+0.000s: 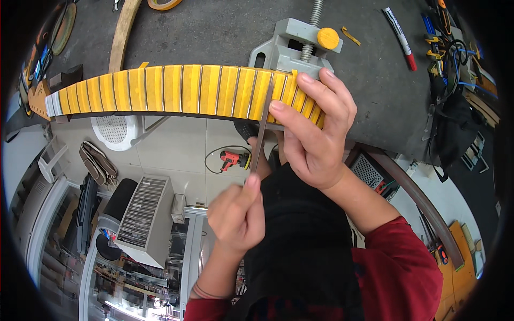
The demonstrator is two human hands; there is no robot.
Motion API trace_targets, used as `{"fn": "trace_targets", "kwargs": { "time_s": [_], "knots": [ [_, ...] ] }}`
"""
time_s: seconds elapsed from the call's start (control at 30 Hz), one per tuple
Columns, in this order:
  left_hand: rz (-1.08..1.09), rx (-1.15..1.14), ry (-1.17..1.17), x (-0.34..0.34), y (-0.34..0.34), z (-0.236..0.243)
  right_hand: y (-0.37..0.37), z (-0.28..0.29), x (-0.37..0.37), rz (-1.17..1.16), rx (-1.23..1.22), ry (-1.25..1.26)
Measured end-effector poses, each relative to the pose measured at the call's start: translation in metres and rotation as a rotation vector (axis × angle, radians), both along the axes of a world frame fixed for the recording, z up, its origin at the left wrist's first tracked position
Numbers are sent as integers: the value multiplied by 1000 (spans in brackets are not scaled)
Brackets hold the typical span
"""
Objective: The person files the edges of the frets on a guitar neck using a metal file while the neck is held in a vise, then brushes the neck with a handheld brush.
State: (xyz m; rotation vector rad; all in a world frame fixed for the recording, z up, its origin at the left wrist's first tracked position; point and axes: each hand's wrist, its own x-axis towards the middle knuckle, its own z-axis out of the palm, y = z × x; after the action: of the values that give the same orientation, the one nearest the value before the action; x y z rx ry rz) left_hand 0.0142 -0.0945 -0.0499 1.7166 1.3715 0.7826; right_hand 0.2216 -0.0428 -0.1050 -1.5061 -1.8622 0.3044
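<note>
A guitar neck (176, 88) lies across the bench's near edge. Yellow tape covers its fingerboard between the metal frets, and its headstock (39, 100) points left. My left hand (235, 216) is closed round the lower end of a narrow metal file (260, 140), slightly blurred. The file's upper part lies across the fingerboard, nearly in line with the frets. My right hand (321, 128) rests at the neck's right end, fingers spread. One fingertip touches the file's side; two others reach the far edge beside a grey vise (284, 51).
A marker with a red cap (399, 38), a tape roll (164, 3) and a wooden strip (123, 35) lie on the dark bench (214, 32). Tools and cables crowd both sides. Below are a white stool (116, 132) and a red power tool (231, 159) with a cord.
</note>
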Motion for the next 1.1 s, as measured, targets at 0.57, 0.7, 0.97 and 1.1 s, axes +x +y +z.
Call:
{"fn": "trace_targets", "kwargs": {
  "time_s": [0.57,0.7,0.97,1.1],
  "knots": [
    [54,106,-95,31,52,-15,3,4,0,7,-13,-3],
    [36,16,-67,-4,-16,-6,2,4,3,1,-16,-18],
    [73,95,-124,30,50,-17,4,3,-1,3,-1,3],
    [48,58,-51,4,-1,-3,2,2,2,-8,-6,-8]
  ]
}}
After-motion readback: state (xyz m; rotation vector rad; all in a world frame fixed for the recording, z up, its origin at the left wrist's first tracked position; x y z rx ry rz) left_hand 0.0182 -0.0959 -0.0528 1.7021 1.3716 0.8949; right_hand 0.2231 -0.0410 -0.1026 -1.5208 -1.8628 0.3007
